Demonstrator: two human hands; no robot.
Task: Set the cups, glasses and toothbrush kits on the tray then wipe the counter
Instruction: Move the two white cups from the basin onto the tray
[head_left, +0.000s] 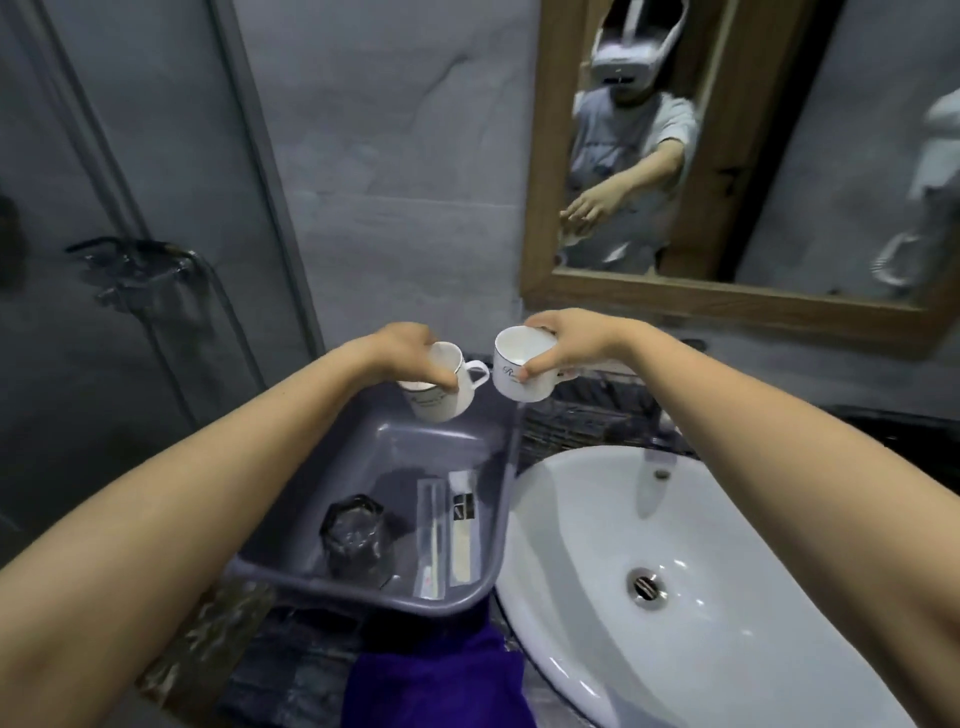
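Observation:
A grey plastic tray (363, 447) rests on the dark counter left of the basin. Inside it stand a clear glass (353, 535) and two wrapped toothbrush kits (448, 535) lying side by side. My left hand (400, 353) grips a white cup (447, 389) by its rim, tilted, above the tray's far end. My right hand (566, 343) holds a second white cup (519, 371) by the rim, just above the tray's far right corner. The two cups hang close together without touching.
A white basin (675, 587) with a drain fills the right. A purple cloth (436, 680) lies on the marble counter (249, 649) in front of the tray. A wood-framed mirror (727, 301) hangs behind; a shower mixer (140, 265) is on the left.

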